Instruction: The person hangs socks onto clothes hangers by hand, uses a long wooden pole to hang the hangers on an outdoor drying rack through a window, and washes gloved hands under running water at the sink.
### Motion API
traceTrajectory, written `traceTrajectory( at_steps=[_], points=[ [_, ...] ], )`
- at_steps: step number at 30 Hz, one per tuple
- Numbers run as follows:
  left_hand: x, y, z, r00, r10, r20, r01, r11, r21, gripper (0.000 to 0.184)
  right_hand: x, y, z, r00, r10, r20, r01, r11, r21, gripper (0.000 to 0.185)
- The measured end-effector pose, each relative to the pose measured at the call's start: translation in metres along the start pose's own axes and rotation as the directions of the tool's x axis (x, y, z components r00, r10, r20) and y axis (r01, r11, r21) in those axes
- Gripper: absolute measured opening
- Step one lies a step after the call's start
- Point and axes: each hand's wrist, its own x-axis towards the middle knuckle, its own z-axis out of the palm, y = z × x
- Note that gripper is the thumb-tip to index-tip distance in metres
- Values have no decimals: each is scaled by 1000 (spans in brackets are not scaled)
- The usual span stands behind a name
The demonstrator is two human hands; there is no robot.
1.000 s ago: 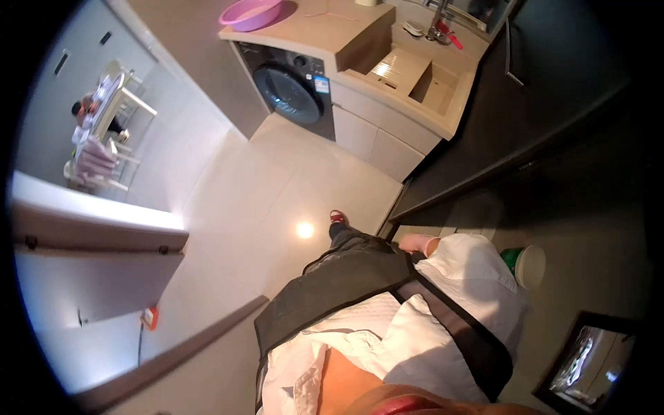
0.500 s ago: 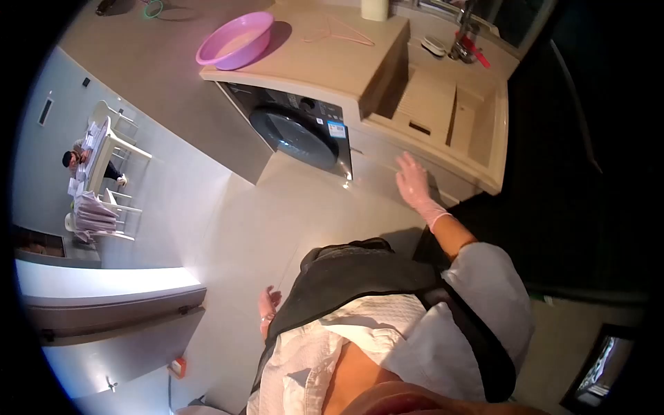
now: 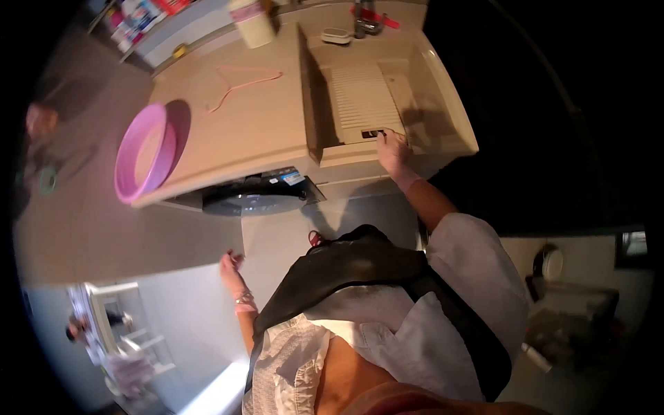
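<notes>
A ribbed washboard (image 3: 363,97) lies tilted in the laundry sink (image 3: 453,124), with a dark slot near its front end. My right hand (image 3: 394,149), in a thin see-through glove, has its fingers curled at the slot and the washboard's front edge. The fingertips are partly hidden there. My left hand (image 3: 233,270), also gloved, hangs low over the floor at my side. Its fingers are loosely bent and apart, holding nothing.
A pink-purple basin (image 3: 160,162) sits at the counter's left corner. A pink hanger (image 3: 242,86), a light canister (image 3: 252,31) and an oval brush or soap dish (image 3: 336,35) lie around the sink. Below is a washing machine (image 3: 256,200). A person (image 3: 76,328) is at a distant table.
My right hand has moved from in front of the cabinet up to the washboard's slot. The view has turned and come closer to the counter. My left hand still hangs at my side.
</notes>
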Motion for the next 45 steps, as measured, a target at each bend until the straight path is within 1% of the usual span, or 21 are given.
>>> traceTrajectory(
  at_steps=[6, 8, 12, 13, 15, 16, 19, 22, 25, 28, 29, 30, 32, 34, 36, 38, 41, 42, 43, 44, 45],
  points=[
    [128, 181, 126, 893, 270, 360, -329, 937, 114, 34, -1, -25, 16, 971, 237, 34, -223, 947, -231, 29],
    [175, 193, 167, 831, 246, 498, -346, 931, 116, 36, -3, -13, 10, 990, 130, 48, -114, 962, -247, 27],
    [207, 228, 253, 737, 222, 638, -525, 783, 334, 36, -2, -27, -6, 963, 267, 16, -256, 935, -244, 24],
    [226, 219, 275, 719, 219, 660, -537, 778, 326, 36, -5, -18, 3, 981, 166, -98, -184, 958, -222, 20],
    [267, 184, 311, 304, 684, 664, -943, 314, 107, 39, -10, -7, 7, 972, 77, -221, -127, 967, -219, 18],
    [267, 184, 322, 288, 682, 672, -946, 312, 88, 39, -11, -2, 7, 977, 53, -206, -85, 985, -148, 15],
    [258, 186, 338, 534, 491, 688, -845, 310, 435, 38, -19, 5, 3, 989, 22, -145, -33, 997, -71, 12],
    [263, 179, 334, 442, 556, 704, -893, 202, 401, 32, -30, -6, -1, 988, 12, -155, -29, 993, -111, 12],
    [254, 186, 332, 469, 576, 670, -877, 215, 429, 27, -33, -9, 2, 961, -18, -277, -23, 989, -145, 18],
    [251, 182, 333, 459, 604, 652, -871, 160, 464, 26, -32, -26, -19, 992, 52, -112, -67, 989, -132, 20],
    [250, 189, 332, 473, 610, 636, -858, 153, 491, 26, -39, -18, 4, 965, 176, -194, -140, 973, 186, 26],
    [247, 194, 330, 486, 617, 619, -843, 145, 518, 26, -39, -26, 1, 965, 174, -195, -137, 972, 188, 26],
    [241, 199, 327, 498, 612, 614, -829, 128, 545, 26, -53, -44, -10, 985, 170, -41, -175, 965, -193, 32],
    [234, 203, 323, 522, 599, 607, -799, 95, 594, 26, -67, -43, -16, 981, 194, 21, -190, 976, -102, 36],
    [229, 211, 318, 515, 607, 606, -813, 120, 570, 29, -54, -36, -23, 973, 203, 105, -227, 917, 327, 40],
    [229, 211, 311, 512, 608, 607, -825, 150, 545, 31, -35, -23, -18, 958, 281, 53, -284, 911, 298, 44],
    [238, 204, 295, 413, 595, 689, -895, 124, 429, 38, -4, -6, -18, 787, 594, 167, -609, 708, 357, 54],
    [237, 203, 291, 416, 594, 689, -894, 126, 431, 38, -1, 0, -14, 787, 593, 168, -610, 709, 355, 54],
    [235, 204, 287, 404, 590, 699, -900, 122, 418, 36, -2, 7, -8, 700, 549, 457, -695, 372, 616, 50],
    [233, 204, 283, 393, 586, 709, -907, 119, 404, 34, -4, 22, 5, 626, 366, 689, -725, -55, 687, 48],
    [230, 205, 281, 412, 569, 712, -907, 177, 383, 26, -20, 62, 54, 787, 262, 559, -593, 69, 802, 45]
  ],
)
